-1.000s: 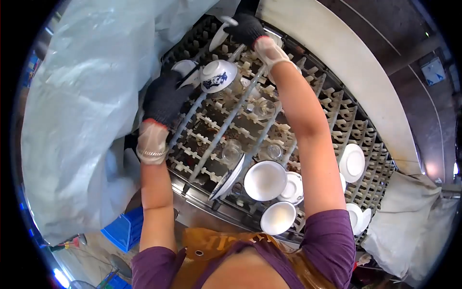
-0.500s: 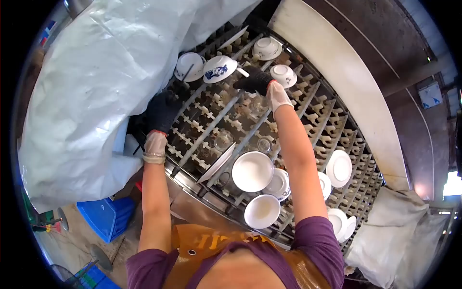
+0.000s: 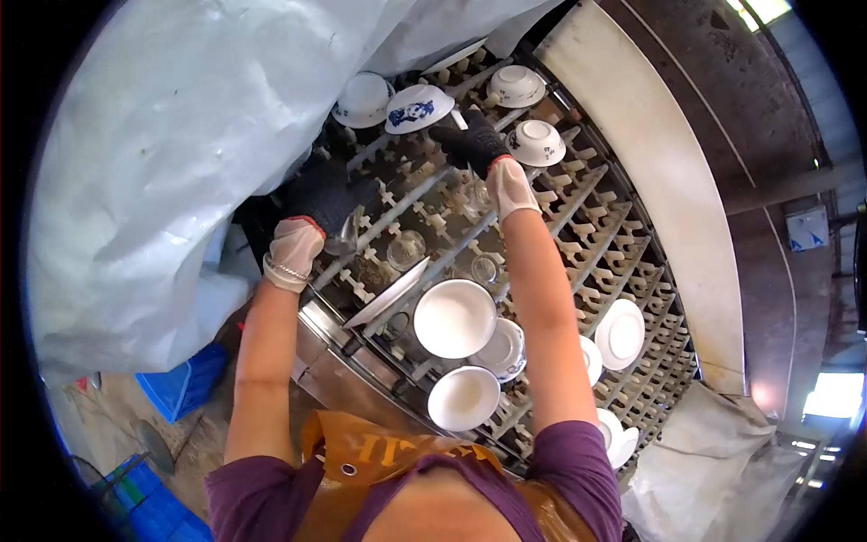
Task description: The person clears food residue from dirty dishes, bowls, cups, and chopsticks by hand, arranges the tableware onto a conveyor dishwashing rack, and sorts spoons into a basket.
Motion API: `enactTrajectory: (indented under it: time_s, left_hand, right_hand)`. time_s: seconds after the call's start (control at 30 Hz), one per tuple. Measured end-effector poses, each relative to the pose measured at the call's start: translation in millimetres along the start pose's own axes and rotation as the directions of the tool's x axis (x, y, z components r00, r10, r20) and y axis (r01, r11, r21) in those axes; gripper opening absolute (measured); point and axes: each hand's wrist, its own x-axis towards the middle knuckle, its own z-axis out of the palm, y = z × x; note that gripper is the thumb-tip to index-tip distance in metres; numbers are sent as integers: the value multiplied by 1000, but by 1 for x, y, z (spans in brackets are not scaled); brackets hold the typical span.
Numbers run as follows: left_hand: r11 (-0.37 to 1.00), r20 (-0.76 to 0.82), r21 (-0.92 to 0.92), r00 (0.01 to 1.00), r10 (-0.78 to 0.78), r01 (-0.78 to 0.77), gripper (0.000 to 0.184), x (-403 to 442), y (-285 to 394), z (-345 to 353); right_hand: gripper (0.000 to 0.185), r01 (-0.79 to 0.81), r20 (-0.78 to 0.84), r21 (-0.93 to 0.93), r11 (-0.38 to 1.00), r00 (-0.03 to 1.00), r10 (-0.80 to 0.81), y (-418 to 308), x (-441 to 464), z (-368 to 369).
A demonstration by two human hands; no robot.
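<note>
My left hand [image 3: 323, 200], in a black glove, is at the left edge of the pegged conveyor [image 3: 587, 235]. A clear glass [image 3: 347, 233] is in its closed fingers. My right hand [image 3: 471, 144], also gloved in black, is bent over the rack beside a white spoon handle [image 3: 459, 119]; its fingertips and anything in them are hard to make out. Left of it lies a bowl with a blue pattern [image 3: 420, 109], next to another white bowl [image 3: 363, 99]. Two upturned bowls, one far [image 3: 517, 86] and one nearer [image 3: 536, 143], rest to its right. A glass [image 3: 406, 250] lies between the pegs.
Nearer to me are a large white bowl [image 3: 454, 318], a smaller bowl [image 3: 463, 398] and a tilted plate [image 3: 388, 294]. Several plates [image 3: 619, 334] stand at the right. Plastic sheeting [image 3: 181, 181] hangs at the left, and a pale curved panel [image 3: 659, 181] borders the far side.
The dishes have shifted left in view. The left hand now has a glass at its fingers. Since the oldest frame, the right hand has come nearer and the white plate and spoon have left it.
</note>
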Motion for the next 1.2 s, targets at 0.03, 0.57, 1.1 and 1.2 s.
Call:
enactTrajectory:
  time_s: [0.03, 0.57, 1.1, 1.2]
  left_hand:
    - [995, -137, -104, 990, -12, -2, 55, -1, 0, 7]
    - [952, -323, -183, 930, 176, -243, 54, -72, 0, 5]
    - [951, -406, -236, 910, 89, -199, 64, 64, 58, 15]
    - [960, -401, -165, 905, 145, -227, 61, 86, 66, 23]
  right_hand:
    - [48, 127, -57, -139, 982, 989, -136, 11, 9, 1]
    - [45, 253, 195, -549, 797, 966, -173, -26, 6, -32]
    - [56, 311, 193, -799, 514, 943, -271, -3, -102, -35]
    - [48, 285, 77, -769, 572, 930, -359, 6, -107, -34]
